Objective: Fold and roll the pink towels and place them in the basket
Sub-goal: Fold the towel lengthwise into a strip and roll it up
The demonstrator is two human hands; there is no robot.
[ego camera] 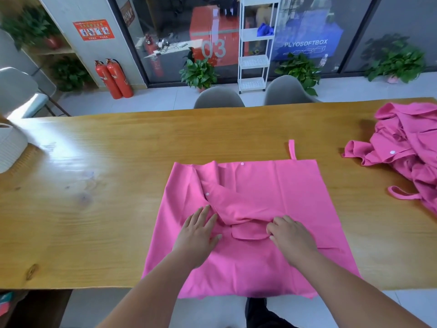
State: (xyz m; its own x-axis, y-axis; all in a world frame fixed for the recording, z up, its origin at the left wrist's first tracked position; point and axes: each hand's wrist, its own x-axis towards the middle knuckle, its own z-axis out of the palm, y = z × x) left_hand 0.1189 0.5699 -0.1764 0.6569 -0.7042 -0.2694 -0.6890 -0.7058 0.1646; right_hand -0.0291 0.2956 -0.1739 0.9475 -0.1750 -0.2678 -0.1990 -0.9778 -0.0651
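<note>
Your pink towel [248, 204] lies spread out mid wood table [94, 185], w/ its near edge hanging off and a bunched fold on top. Your L hand [198, 233] lies flat on it, fingers straight, holding nothing. Your R hand [290, 235] has curled fingers pinching the fold. The pile of pink towels [406, 150] sits far right, the white basket [9, 147] far left.

I log a long wooden table [94, 185] with window glare on its left end. Two grey chairs [218, 98] stand side by side at its far edge on a pale floor [153, 101]. Behind them is a dark glass wall [170, 20] with a white tiered shelf cart [254, 65] against it and potted plants [199, 73] along its base. Two red fire extinguishers [114, 78] stand beside a grey pillar [61, 10] bearing a red poster [93, 29].
</note>
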